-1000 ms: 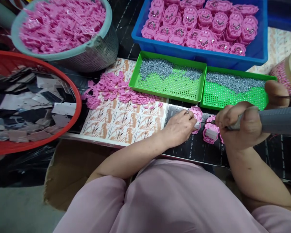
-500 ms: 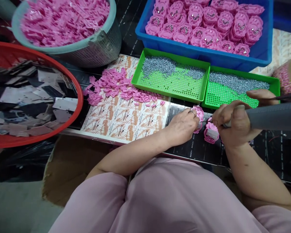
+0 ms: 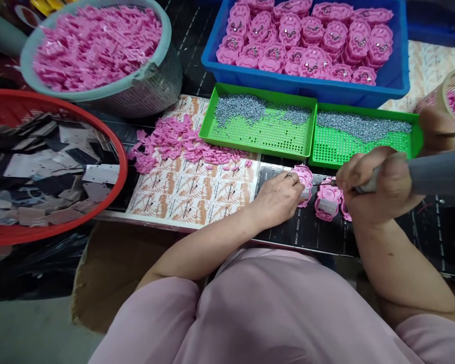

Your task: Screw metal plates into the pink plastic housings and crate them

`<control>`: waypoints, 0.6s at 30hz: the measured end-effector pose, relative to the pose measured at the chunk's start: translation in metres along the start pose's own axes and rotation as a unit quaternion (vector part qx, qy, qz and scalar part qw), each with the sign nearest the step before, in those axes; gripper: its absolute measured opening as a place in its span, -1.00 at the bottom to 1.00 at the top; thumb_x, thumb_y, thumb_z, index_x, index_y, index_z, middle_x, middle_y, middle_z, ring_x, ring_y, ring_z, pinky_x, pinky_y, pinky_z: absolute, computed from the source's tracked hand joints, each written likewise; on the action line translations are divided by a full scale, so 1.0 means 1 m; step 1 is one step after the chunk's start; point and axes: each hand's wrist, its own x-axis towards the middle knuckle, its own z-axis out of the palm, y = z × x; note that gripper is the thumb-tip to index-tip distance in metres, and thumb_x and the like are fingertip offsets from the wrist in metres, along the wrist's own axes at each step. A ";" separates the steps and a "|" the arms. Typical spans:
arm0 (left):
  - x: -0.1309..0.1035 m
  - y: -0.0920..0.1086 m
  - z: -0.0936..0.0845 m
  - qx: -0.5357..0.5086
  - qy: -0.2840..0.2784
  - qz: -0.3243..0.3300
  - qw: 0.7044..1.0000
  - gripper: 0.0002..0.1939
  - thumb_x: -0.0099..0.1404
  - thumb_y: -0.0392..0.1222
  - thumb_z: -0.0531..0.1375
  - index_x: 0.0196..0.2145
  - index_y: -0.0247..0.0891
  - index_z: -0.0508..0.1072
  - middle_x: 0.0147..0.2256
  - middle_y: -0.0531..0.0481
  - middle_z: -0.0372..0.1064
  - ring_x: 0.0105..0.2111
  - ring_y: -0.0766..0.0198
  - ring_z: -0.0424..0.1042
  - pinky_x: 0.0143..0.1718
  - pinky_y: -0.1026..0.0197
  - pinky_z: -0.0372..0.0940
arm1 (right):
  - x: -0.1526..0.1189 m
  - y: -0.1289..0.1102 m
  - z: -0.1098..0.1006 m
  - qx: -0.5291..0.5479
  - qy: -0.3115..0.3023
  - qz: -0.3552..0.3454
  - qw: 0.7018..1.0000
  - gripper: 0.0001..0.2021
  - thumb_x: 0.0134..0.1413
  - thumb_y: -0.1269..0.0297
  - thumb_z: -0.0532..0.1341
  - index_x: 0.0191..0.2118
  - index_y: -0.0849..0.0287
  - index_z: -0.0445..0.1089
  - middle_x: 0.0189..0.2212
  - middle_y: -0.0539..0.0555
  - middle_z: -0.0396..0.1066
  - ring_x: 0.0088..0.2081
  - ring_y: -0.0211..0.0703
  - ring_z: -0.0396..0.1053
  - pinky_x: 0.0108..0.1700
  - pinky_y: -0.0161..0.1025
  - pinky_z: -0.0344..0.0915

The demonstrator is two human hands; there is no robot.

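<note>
My left hand [image 3: 279, 198] presses a pink plastic housing [image 3: 306, 178] with a scalloped edge down on the dark bench, fingers closed over its left side. My right hand [image 3: 377, 182] is wrapped round a grey electric screwdriver [image 3: 443, 173], held nearly level. Its thin bit reaches left to the housing; whether it sits in a screw I cannot tell. One finger of that hand is lifted away and blurred. Beside the bit lies a second pink housing [image 3: 321, 194] with a light metal plate [image 3: 328, 206] on it. Another pink housing [image 3: 346, 208] is partly hidden by my right hand.
Two green trays [image 3: 313, 132] of small screws stand behind my hands. Beyond them is a blue crate [image 3: 307, 87] of stacked pink housings. Small pink parts [image 3: 167, 144] lie on patterned sheeting. Left are a red basket [image 3: 122, 167] of plates and a grey-green basket [image 3: 155, 83] of pink parts.
The view has shifted a little. My right hand and the screwdriver have drawn slightly away from my left hand, and one right finger has lifted. My left hand stays on the housing.
</note>
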 end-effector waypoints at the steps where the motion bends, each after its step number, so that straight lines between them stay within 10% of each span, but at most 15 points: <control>1: 0.000 -0.001 0.001 -0.002 0.003 0.000 1.000 -0.76 0.39 -0.15 0.10 -0.15 -0.35 0.48 -0.19 -0.12 0.40 -0.13 0.13 0.36 -0.06 0.12 0.31 | -0.001 0.003 -0.001 0.010 0.003 -0.016 1.000 -0.79 0.06 0.16 0.26 -0.51 0.07 0.29 -0.73 -0.15 0.07 -0.78 -0.36 0.07 -0.76 -0.32 0.07; 6: -0.001 -0.006 0.004 -0.036 0.010 -0.007 0.999 -0.79 0.38 -0.15 0.13 -0.16 -0.32 0.50 -0.18 -0.09 0.42 -0.13 0.16 0.39 -0.03 0.12 0.31 | -0.006 0.018 -0.004 -0.026 0.002 -0.009 1.000 -0.66 0.09 0.17 0.27 0.00 -0.11 0.27 -0.71 -0.21 0.14 -0.77 -0.30 0.10 -0.73 -0.29 0.15; 18: -0.005 -0.014 0.009 -0.070 0.057 0.016 0.996 -0.81 0.32 -0.19 0.22 -0.13 -0.28 0.49 -0.16 -0.05 0.43 -0.14 0.21 0.42 -0.04 0.14 0.32 | -0.007 0.025 -0.008 -0.031 -0.007 0.008 0.999 -0.60 0.10 0.18 0.26 0.04 -0.01 0.19 -0.70 -0.21 0.15 -0.71 -0.30 0.17 -0.63 -0.28 0.19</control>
